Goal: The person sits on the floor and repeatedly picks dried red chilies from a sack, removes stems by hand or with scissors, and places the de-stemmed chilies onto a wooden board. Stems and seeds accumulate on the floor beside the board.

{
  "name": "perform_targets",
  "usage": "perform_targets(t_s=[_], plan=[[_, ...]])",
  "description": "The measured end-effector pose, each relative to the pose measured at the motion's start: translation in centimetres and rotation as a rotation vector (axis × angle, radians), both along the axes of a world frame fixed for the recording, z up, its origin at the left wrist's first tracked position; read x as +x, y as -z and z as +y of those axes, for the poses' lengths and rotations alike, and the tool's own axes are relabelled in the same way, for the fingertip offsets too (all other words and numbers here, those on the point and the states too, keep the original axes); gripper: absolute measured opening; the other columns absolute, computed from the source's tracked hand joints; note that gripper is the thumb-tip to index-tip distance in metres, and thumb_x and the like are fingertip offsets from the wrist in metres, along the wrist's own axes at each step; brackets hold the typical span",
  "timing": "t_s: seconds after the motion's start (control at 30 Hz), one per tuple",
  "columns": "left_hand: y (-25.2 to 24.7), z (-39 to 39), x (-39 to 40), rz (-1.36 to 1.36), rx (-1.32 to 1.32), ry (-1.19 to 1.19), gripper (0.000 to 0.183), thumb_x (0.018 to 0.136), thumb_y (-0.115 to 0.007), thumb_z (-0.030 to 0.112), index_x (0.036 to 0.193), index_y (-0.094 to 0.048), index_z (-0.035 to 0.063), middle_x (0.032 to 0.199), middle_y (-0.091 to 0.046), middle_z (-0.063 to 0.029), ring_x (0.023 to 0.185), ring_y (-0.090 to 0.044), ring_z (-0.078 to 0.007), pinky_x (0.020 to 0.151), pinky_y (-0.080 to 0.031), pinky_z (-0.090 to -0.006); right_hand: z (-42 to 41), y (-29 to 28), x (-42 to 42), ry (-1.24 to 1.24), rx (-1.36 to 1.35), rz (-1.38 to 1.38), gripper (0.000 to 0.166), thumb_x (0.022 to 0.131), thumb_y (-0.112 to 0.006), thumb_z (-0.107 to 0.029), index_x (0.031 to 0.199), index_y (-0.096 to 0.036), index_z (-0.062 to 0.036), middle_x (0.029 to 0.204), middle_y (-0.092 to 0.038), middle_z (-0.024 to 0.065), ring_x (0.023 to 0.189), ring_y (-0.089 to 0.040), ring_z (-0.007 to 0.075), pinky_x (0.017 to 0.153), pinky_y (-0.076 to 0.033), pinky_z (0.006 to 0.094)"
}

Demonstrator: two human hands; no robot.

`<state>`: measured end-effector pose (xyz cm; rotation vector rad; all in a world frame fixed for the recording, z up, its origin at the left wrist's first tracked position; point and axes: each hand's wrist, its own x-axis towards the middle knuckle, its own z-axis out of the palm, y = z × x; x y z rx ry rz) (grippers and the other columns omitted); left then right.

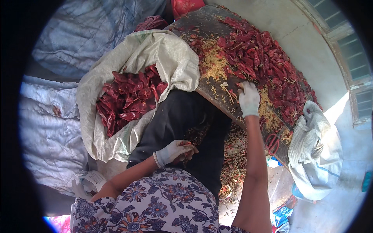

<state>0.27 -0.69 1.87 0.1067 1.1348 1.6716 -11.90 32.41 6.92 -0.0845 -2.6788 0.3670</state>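
Observation:
My left hand point(176, 152), in a white fingertip-free glove, is above my lap with its fingers curled around red chili pieces point(185, 143). My right hand point(249, 99), gloved the same way, reaches over the near edge of the dark table point(201, 20). A small red bit shows by its fingertips; whether they grip it is unclear. Beside those fingers lie pale chili stems point(232, 95) and scattered yellow seeds point(215, 62). Farther back, a large heap of dried red chilies point(265, 58) covers the tabletop. Opened chili pods point(131, 97) fill a woven white sack point(99, 72) at my left.
Red-handled scissors point(272, 144) rest near the table's right corner. A whitish woven sack point(316, 157) hangs there. Stems and scraps point(233, 163) litter the floor below. Quilted grey-blue covers point(52, 116) are at the left; a wall with a barred window point(354, 58) stands at right.

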Motion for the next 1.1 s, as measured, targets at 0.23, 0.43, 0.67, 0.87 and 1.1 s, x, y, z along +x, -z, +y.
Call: perform_targets(t_s=[0.23, 0.43, 0.67, 0.87, 1.1], plan=[[0.1, -0.1, 0.4, 0.009, 0.036, -0.03, 0.029, 0.097, -0.053, 0.017, 0.122, -0.055, 0.0008, 0.088, -0.065, -0.0045, 0.065, -0.06, -0.0075, 0.053, -0.046, -0.0192, 2.2, 1.5, -4.3, -0.018, 0.444, -0.185, 0.02, 0.08, -0.056, -0.008, 0.099, -0.064, -0.0096, 0.091, -0.063, 0.013, 0.089, -0.062, 0.033, 0.075, -0.052, 0.044], [-1.2, 0.0, 0.0, 0.105, 0.103, 0.04, 0.027, 0.096, -0.056, 0.018, 0.118, -0.058, 0.0024, 0.087, -0.064, -0.0037, 0.065, -0.058, -0.0059, 0.052, -0.045, -0.0172, 0.7, -2.8, 0.8, 0.035, -0.041, 0.122, 0.026, 0.08, -0.064, -0.005, 0.105, -0.063, -0.0077, 0.099, -0.063, 0.0149, 0.092, -0.063, 0.0315, 0.08, -0.052, 0.0417], [-1.9, 2.3, -0.8, 0.149, 0.017, -0.043, 0.021, 0.097, -0.056, 0.02, 0.105, -0.065, 0.0024, 0.083, -0.063, -0.0022, 0.064, -0.057, -0.0055, 0.053, -0.044, -0.0182, -6.5, -2.4, 11.2, 0.017, -1.493, 0.144, 0.019, 0.092, -0.063, -0.013, 0.102, -0.055, 0.0018, 0.102, -0.054, 0.0097, 0.08, -0.065, 0.0216, 0.073, -0.055, 0.0321], [-1.6, 4.4, -0.6, 0.162, 0.077, -0.255, 0.028, 0.098, -0.057, 0.019, 0.12, -0.061, 0.0019, 0.093, -0.063, -0.0003, 0.078, -0.057, -0.0061, 0.069, -0.048, -0.0203, -12.6, -0.5, 16.4, 0.057, -1.612, 0.056, 0.019, 0.091, -0.065, -0.01, 0.101, -0.056, 0.002, 0.094, -0.058, 0.0068, 0.082, -0.063, 0.0167, 0.076, -0.052, 0.0276], [-1.0, 4.4, 0.6, 0.324, 0.119, -0.3, 0.034, 0.096, -0.062, 0.018, 0.125, -0.058, 0.0001, 0.107, -0.062, -0.0005, 0.094, -0.055, -0.0048, 0.083, -0.048, -0.0217, -16.1, 0.4, 18.7, -0.02, -1.389, -0.041, 0.01, 0.087, -0.063, 0.003, 0.097, -0.062, 0.0013, 0.097, -0.063, 0.0066, 0.085, -0.058, 0.0096, 0.073, -0.048, 0.0234]])
